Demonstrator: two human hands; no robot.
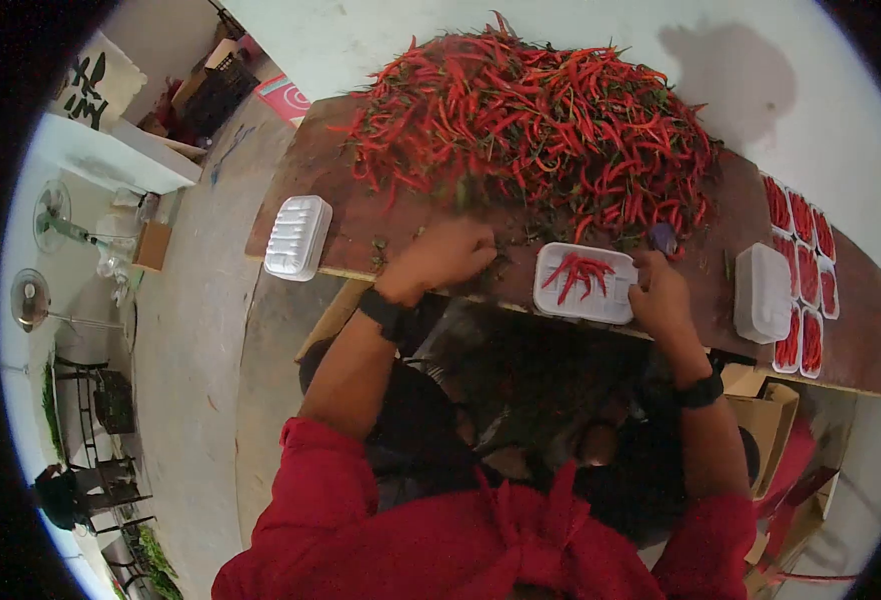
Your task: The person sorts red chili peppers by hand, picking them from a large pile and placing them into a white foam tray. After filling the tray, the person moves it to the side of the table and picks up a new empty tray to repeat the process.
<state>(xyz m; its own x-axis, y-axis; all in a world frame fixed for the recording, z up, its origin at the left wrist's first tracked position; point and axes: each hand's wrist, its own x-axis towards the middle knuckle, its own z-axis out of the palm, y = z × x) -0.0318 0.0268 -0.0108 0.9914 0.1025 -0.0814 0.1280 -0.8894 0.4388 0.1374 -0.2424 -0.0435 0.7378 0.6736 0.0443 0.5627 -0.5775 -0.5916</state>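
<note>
A white foam tray (pixel 544 285) lies at the front edge of the brown table, with several red chili peppers (pixel 579 274) in its middle. My right hand (pixel 663 298) is at the tray's right end, thumb and fingers closed on its rim. To the left of the tray, my left hand (pixel 448 258) hovers low over the table edge with fingers curled inward. Whatever is between those fingers, if anything, cannot be made out. Behind both hands rises a big heap of red chili peppers (pixel 531 120) with green stems.
Stacked white trays stand at the left (pixel 299 238) and the right (pixel 763 293). Filled chili trays (pixel 809 275) sit in rows at the far right. A small purple object (pixel 664 238) lies by the heap. Below the table's right side is a cardboard box (pixel 766 420).
</note>
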